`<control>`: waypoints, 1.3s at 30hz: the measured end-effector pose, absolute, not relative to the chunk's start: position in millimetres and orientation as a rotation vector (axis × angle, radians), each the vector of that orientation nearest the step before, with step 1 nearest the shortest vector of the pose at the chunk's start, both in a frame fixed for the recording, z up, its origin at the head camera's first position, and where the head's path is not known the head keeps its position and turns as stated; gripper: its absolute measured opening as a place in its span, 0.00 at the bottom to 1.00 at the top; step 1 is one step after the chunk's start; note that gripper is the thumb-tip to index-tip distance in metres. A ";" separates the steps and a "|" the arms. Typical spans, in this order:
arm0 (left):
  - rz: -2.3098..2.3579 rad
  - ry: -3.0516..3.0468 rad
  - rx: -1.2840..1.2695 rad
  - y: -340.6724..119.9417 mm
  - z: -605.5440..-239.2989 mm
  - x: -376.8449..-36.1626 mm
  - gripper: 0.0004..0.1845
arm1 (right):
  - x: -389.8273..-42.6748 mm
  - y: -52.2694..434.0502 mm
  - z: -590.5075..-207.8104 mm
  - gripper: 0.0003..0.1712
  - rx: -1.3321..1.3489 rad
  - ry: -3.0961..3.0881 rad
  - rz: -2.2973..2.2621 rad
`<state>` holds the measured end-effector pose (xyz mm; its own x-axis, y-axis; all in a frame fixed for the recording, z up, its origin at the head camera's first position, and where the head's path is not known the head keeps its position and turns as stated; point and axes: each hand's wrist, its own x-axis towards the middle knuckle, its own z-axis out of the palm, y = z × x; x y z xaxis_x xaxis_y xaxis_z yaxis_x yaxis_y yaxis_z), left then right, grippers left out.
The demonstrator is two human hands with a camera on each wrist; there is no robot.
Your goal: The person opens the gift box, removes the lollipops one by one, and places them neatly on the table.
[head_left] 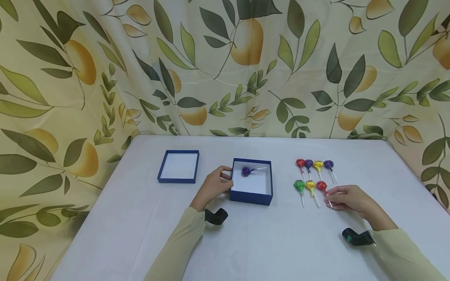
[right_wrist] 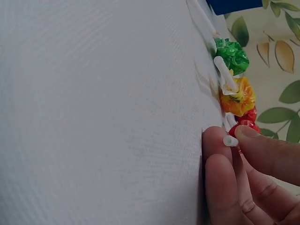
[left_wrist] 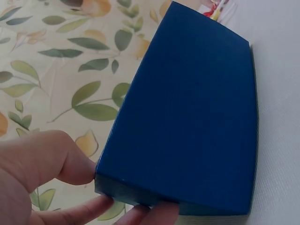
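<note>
My left hand (head_left: pixel 213 187) holds an open blue box (head_left: pixel 251 198) by its left side, thumb at the rim corner and fingers along the outer wall. A purple lollipop (head_left: pixel 245 171) lies inside on the white bottom, its stick towards the right. At the right, my right hand (head_left: pixel 351 201) pinches the white stick of a red lollipop (head_left: pixel 321 185) between thumb and fingertips, close over the table. Beside that one lie a yellow lollipop (head_left: pixel 310 185) and a green lollipop (right_wrist: pixel 231 56). In the left wrist view, the box's blue wall (left_wrist: pixel 187 112) hides the inside.
Behind the held lollipop is a row with a red lollipop (head_left: pixel 300 163), two purple ones and a yellow lollipop (head_left: pixel 318 165). A shallow blue lid (head_left: pixel 178 181) with a white inside lies left of the box. A patterned curtain (head_left: pixel 225 93) hangs behind the white table (head_left: pixel 246 242).
</note>
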<state>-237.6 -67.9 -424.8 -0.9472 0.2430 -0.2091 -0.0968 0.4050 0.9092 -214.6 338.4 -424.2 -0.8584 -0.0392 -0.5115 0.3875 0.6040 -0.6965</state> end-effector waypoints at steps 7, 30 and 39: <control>1.525 2.378 0.103 -65.9 -422.2 -235.6 0.25 | -214.4 336.5 -422.2 0.24 0.281 2.349 -1.162; 1.508 2.351 0.135 -68.3 -426.1 -238.3 0.25 | -217.9 356.7 -402.5 0.33 0.107 2.404 -0.955; 1.513 2.316 0.103 -70.1 -425.1 -237.9 0.25 | -227.2 347.9 -375.7 0.34 -0.097 2.408 -0.982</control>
